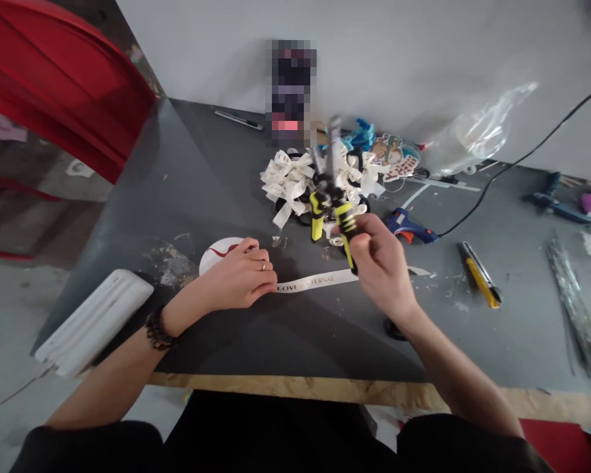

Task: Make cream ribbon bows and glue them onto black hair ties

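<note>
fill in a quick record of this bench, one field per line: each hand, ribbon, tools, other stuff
left hand: over the white disc, fingers at the ribbon; grip hidden
right hand: holds the shears by a yellow-black handle, blades apart and raised
ribbon: white, printed, runs from the left hand to past the right hand
tools: glue gun, yellow knife, grey knife at the back
bows: white, piled beyond the hands
far left: white device on the table
</note>
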`<act>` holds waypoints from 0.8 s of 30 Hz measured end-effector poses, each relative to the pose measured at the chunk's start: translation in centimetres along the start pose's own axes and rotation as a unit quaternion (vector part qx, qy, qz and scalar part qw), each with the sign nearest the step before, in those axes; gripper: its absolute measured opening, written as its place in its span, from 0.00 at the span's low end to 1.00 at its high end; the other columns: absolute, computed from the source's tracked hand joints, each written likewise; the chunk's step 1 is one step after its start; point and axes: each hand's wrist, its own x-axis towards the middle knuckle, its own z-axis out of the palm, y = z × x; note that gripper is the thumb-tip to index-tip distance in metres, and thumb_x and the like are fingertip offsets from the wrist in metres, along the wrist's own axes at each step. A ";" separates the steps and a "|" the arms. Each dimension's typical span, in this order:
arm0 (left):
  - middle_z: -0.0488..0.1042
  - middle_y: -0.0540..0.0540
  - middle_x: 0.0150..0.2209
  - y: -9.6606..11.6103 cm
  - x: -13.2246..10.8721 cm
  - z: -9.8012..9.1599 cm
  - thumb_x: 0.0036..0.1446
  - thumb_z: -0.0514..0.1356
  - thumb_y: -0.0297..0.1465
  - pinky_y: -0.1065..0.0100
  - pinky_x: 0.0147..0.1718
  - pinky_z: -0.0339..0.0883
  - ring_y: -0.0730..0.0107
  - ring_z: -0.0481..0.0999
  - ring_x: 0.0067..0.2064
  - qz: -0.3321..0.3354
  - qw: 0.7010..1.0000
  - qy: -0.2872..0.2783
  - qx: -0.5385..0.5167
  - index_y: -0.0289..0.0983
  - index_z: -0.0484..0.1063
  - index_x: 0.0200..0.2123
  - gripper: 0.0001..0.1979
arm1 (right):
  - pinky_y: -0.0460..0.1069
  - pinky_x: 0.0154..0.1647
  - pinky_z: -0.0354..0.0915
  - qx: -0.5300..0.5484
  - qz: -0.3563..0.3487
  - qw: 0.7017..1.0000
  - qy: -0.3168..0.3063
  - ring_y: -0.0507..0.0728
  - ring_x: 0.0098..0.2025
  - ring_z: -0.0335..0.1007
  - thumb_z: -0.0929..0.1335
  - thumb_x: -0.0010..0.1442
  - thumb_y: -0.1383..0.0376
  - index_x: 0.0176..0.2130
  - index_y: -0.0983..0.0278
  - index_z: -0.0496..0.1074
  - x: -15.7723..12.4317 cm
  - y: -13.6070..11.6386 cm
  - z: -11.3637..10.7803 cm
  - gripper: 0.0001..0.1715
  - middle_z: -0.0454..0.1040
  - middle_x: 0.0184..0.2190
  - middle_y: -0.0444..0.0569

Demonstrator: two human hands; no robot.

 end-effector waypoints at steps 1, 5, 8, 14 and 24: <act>0.82 0.49 0.33 0.0 0.0 0.0 0.74 0.59 0.36 0.54 0.56 0.57 0.61 0.76 0.43 -0.003 1.000 0.000 -0.007 0.41 0.80 0.34 0.14 | 0.52 0.28 0.63 0.049 0.013 0.999 0.003 0.56 0.29 0.66 0.60 0.75 0.43 0.48 0.60 0.72 -0.7 -0.3 -0.1 0.27 0.75 0.34 0.50; 0.82 0.51 0.32 0.0 0.0 -0.2 0.72 0.61 0.35 0.55 0.58 0.56 0.63 0.77 0.43 -0.016 0.999 -0.007 -0.045 0.42 0.80 0.33 0.13 | 0.53 0.36 0.70 0.114 0.046 0.992 0.005 0.58 0.38 0.73 0.73 0.66 0.46 0.46 0.59 0.72 -3.8 -1.1 -0.7 0.22 0.76 0.41 0.50; 0.82 0.52 0.32 0.0 0.1 -0.4 0.71 0.63 0.34 0.55 0.59 0.55 0.64 0.78 0.43 -0.031 0.997 -0.023 -0.064 0.42 0.80 0.33 0.12 | 0.53 0.34 0.67 0.065 0.075 0.995 0.007 0.57 0.34 0.69 0.71 0.68 0.55 0.41 0.59 0.74 -6.3 -1.2 -1.8 0.10 0.74 0.36 0.48; 0.83 0.51 0.32 0.0 0.4 -0.6 0.69 0.62 0.33 0.55 0.58 0.57 0.64 0.79 0.43 -0.037 0.997 -0.018 -0.068 0.42 0.80 0.32 0.11 | 0.59 0.49 0.73 -0.001 0.072 0.997 0.018 0.69 0.59 0.69 0.73 0.67 0.57 0.41 0.58 0.70 -10.6 -0.9 -2.4 0.10 0.70 0.56 0.57; 0.82 0.52 0.34 -0.2 0.4 -0.5 0.70 0.60 0.35 0.56 0.56 0.57 0.65 0.78 0.42 -0.046 0.996 -0.019 -0.078 0.42 0.78 0.31 0.13 | 0.73 0.78 0.48 0.225 0.188 0.933 -0.208 0.68 0.78 0.55 0.67 0.75 0.56 0.79 0.49 0.43 -15.9 0.4 -1.0 0.44 0.58 0.77 0.58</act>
